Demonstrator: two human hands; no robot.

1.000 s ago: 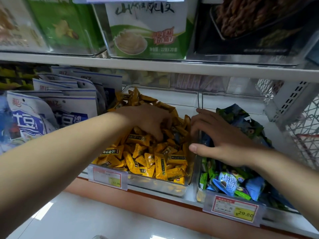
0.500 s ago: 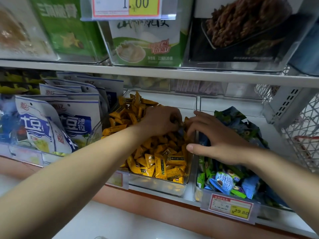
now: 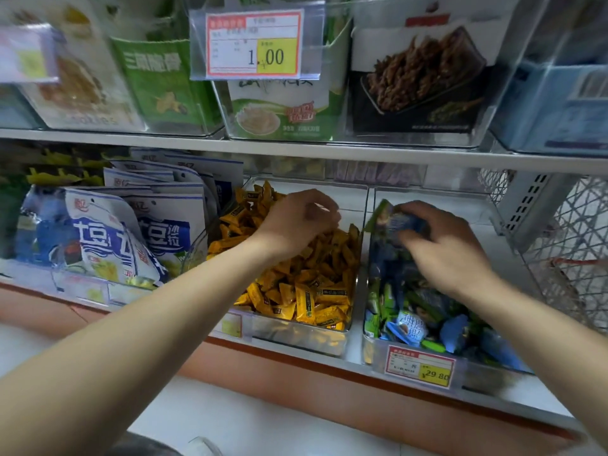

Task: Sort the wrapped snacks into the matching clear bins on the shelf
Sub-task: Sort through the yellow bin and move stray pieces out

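- Head view: the right hand (image 3: 441,248) grips one blue-green snack (image 3: 393,220) above the back of the right bin (image 3: 370,343). The snack's long axis runs roughly left-right, with its green end toward the left bin (image 3: 296,339).
- The left hand (image 3: 296,222) hovers with curled fingers over the yellow snacks (image 3: 316,291) in the left bin; I cannot tell whether it holds one.
- The two clear bins sit just beside each other, and the packs in each are too many to count.
- The lower tag (image 3: 421,365) reads "¥29.80"; the upper tag (image 3: 253,47) reads "1.00".
- White-blue bags (image 3: 131,232) stand left of the left bin.
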